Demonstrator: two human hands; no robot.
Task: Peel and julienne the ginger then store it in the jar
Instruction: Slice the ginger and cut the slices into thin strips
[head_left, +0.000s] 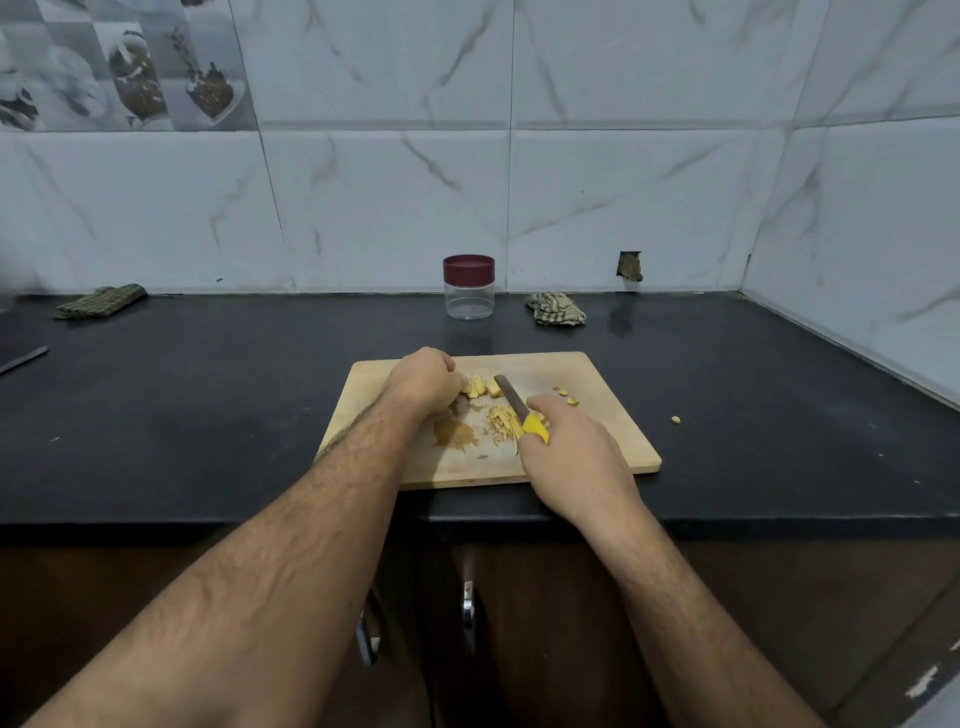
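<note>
Peeled yellow ginger pieces (480, 387) lie on a wooden cutting board (613, 415). My left hand (423, 382) curls its fingers on the left end of the ginger. My right hand (566, 447) grips the yellow handle of a knife (511, 402), whose blade points away across the ginger. A small heap of thin ginger strips (503, 423) lies near the knife handle, with brown peel scraps (456, 434) to its left. A clear plastic jar (468, 286) with a dark red lid on it stands behind the board, by the wall.
The board sits on a black counter (208, 405) in a tiled corner. Small ginger bits (566, 395) lie on the board's right side, one more bit (675, 419) on the counter. A checked cloth (555, 309) lies right of the jar, a folded cloth (101, 300) far left.
</note>
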